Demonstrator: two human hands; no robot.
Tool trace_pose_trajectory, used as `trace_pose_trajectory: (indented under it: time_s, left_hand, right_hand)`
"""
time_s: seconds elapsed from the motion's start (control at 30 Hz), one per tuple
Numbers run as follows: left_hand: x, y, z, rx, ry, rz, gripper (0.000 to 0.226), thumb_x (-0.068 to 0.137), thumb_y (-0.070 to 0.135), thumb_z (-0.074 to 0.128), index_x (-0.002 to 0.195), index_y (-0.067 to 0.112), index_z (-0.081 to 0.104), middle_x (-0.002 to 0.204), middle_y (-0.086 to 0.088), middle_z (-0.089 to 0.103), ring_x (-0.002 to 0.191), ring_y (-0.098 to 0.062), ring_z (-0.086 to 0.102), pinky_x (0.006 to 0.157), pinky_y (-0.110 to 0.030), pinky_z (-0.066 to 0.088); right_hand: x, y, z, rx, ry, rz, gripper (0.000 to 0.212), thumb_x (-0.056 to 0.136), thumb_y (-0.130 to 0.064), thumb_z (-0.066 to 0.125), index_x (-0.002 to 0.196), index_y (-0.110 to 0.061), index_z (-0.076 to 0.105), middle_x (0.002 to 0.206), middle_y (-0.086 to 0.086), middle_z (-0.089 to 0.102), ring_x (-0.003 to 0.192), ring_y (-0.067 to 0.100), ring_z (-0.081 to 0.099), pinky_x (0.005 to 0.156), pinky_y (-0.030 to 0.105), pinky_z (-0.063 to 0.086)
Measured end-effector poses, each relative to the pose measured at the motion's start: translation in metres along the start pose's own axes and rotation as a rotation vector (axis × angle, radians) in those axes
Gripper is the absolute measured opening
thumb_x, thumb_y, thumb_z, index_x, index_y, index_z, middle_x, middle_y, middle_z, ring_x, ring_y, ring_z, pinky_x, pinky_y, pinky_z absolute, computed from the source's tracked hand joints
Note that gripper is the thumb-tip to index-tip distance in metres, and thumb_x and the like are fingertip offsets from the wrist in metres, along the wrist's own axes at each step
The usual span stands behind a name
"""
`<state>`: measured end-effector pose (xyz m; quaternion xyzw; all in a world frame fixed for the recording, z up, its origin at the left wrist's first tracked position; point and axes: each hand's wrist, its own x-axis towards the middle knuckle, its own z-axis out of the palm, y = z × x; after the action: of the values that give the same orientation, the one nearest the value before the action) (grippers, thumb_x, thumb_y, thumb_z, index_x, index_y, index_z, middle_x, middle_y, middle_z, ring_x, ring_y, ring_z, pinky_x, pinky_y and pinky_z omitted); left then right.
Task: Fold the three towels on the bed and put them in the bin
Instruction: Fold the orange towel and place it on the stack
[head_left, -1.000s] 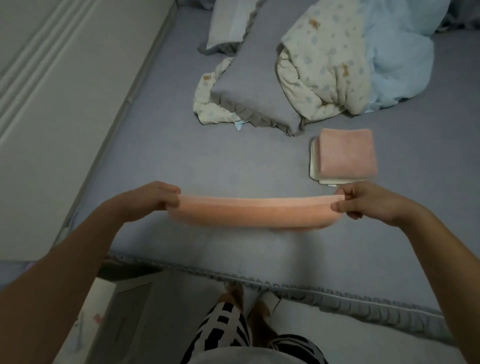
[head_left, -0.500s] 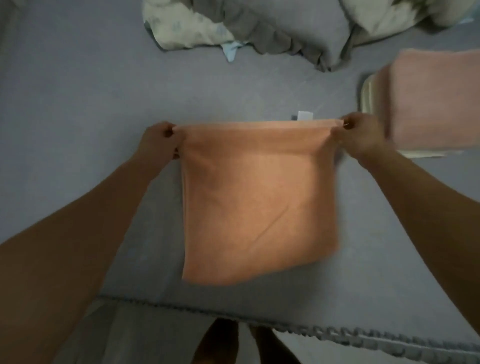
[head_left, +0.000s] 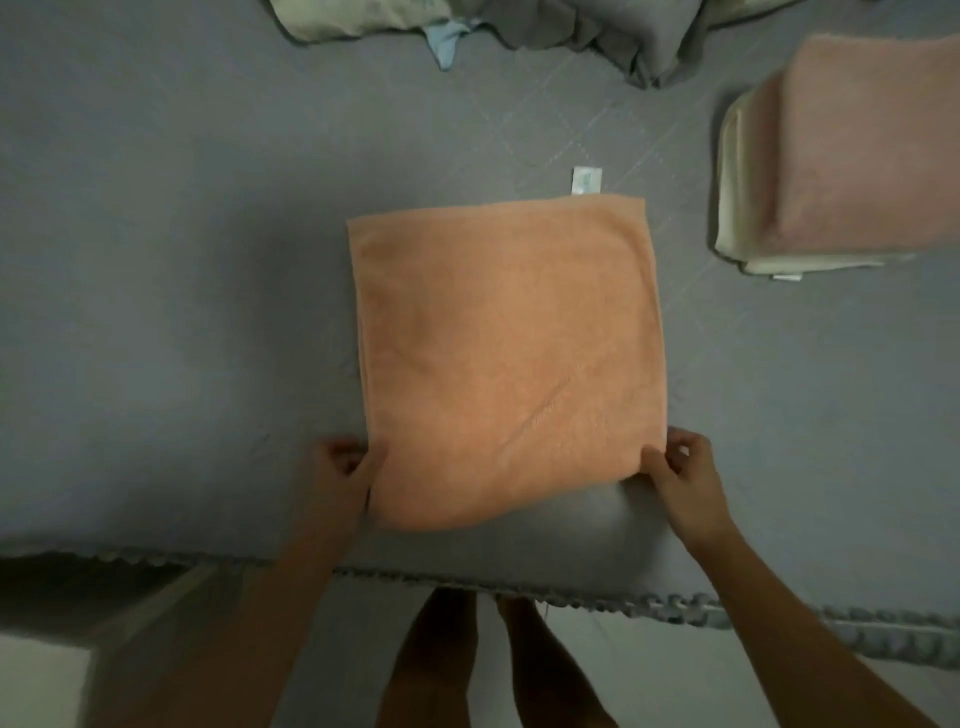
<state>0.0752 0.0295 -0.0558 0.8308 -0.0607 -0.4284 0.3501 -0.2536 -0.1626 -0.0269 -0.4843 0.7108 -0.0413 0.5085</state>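
Note:
An orange towel (head_left: 506, 353) lies flat on the grey bed (head_left: 182, 291), folded into a rough square with a white label at its far edge. My left hand (head_left: 345, 470) pinches its near left corner. My right hand (head_left: 680, 467) pinches the near right corner. At the far right a folded pink towel (head_left: 867, 145) sits on top of a folded cream towel (head_left: 730, 171). The bin is not in view.
Crumpled grey and patterned bedding (head_left: 597, 31) lies along the far edge of the view. The bed's ruffled front edge (head_left: 675, 608) runs just below my hands. My bare legs (head_left: 483, 660) stand on the pale floor in front of it.
The towel hung from my raised hands at its top corners; now it lies spread flat on the bed, and both hands have come back to its near corners.

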Motion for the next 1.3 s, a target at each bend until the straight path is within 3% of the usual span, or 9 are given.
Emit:
trace_pose_trajectory:
  time_s: [0.07,0.17,0.27,0.4,0.5,0.7,0.97,1.2,1.3]
  left_hand:
    - [-0.028,-0.021,0.0,-0.034,0.05,0.005,0.06,0.069,0.05,0.075,0.098,0.002,0.056,0.082,-0.009,0.064,0.073,-0.022,0.062,0.059,-0.022,0.05]
    - [-0.05,-0.042,0.004,-0.01,-0.147,-0.039,0.05,0.074,0.055,0.074,0.102,0.016,0.064,0.091,-0.004,0.07,0.081,-0.015,0.066,0.07,-0.031,0.053]
    - [-0.051,-0.046,0.004,0.054,-0.218,-0.09,0.051,0.071,0.057,0.069,0.102,0.016,0.069,0.086,0.002,0.072,0.078,-0.013,0.066,0.068,-0.027,0.05]
    - [-0.048,-0.029,-0.001,-0.164,-0.044,-0.053,0.014,0.088,0.037,0.066,0.087,0.025,0.073,0.084,0.006,0.074,0.073,-0.008,0.069,0.063,-0.024,0.055]
    - [-0.056,-0.028,-0.005,-0.296,0.118,-0.026,0.014,0.089,0.031,0.066,0.082,0.022,0.074,0.076,0.007,0.072,0.067,-0.008,0.067,0.057,-0.023,0.056]
    - [-0.078,-0.061,0.005,0.087,-0.064,-0.138,0.037,0.093,0.035,0.061,0.085,-0.001,0.068,0.065,-0.012,0.066,0.059,-0.022,0.059,0.062,-0.037,0.047]
    - [-0.068,-0.049,0.003,0.192,0.018,-0.069,0.038,0.093,0.041,0.057,0.083,0.006,0.07,0.069,-0.011,0.062,0.065,-0.021,0.054,0.065,-0.035,0.044]
    - [-0.065,-0.042,0.002,0.589,-0.179,-0.095,0.047,0.095,0.039,0.055,0.079,-0.004,0.067,0.077,-0.024,0.068,0.068,-0.024,0.06,0.061,-0.032,0.035]
    - [-0.055,-0.031,0.005,0.569,-0.146,-0.092,0.029,0.091,0.034,0.06,0.081,0.007,0.067,0.074,-0.01,0.067,0.069,-0.021,0.059,0.059,-0.029,0.037]
  right_hand:
    - [-0.016,0.011,-0.001,0.087,-0.007,-0.061,0.028,0.093,-0.016,0.063,0.115,-0.011,0.047,0.112,-0.003,0.063,0.105,0.018,0.063,0.092,0.044,0.051]
    - [-0.025,0.012,-0.006,0.067,-0.118,-0.069,0.022,0.092,-0.019,0.065,0.111,-0.015,0.056,0.102,0.001,0.067,0.096,0.015,0.064,0.083,0.034,0.052]
    - [-0.022,-0.005,-0.015,0.071,-0.245,-0.07,0.024,0.089,-0.025,0.069,0.099,-0.006,0.06,0.082,0.006,0.069,0.076,0.017,0.064,0.068,0.028,0.051]
    - [-0.014,-0.028,-0.037,0.086,-0.199,-0.19,0.019,0.087,-0.01,0.066,0.084,0.005,0.054,0.076,0.012,0.06,0.073,0.02,0.059,0.071,0.036,0.05]
    - [-0.015,-0.021,-0.058,0.116,-0.16,-0.224,0.017,0.084,-0.006,0.062,0.077,0.003,0.049,0.072,0.009,0.053,0.073,0.021,0.054,0.072,0.04,0.047]
    - [-0.017,0.031,-0.054,-0.324,-0.218,0.007,0.017,0.084,-0.025,0.068,0.075,-0.014,0.059,0.076,0.006,0.063,0.071,0.022,0.056,0.064,0.034,0.043]
    - [-0.012,0.04,-0.038,-0.236,-0.161,0.006,0.024,0.089,-0.038,0.062,0.074,-0.018,0.063,0.072,0.001,0.062,0.065,0.018,0.054,0.066,0.035,0.044]
    - [-0.014,0.053,-0.044,-0.519,-0.077,-0.05,0.032,0.092,-0.025,0.058,0.061,-0.021,0.054,0.059,-0.003,0.056,0.057,0.011,0.051,0.051,0.024,0.03]
    - [-0.013,0.043,-0.041,-0.482,-0.076,-0.054,0.017,0.088,-0.024,0.06,0.071,-0.024,0.056,0.068,-0.006,0.06,0.065,0.01,0.054,0.053,0.023,0.032]
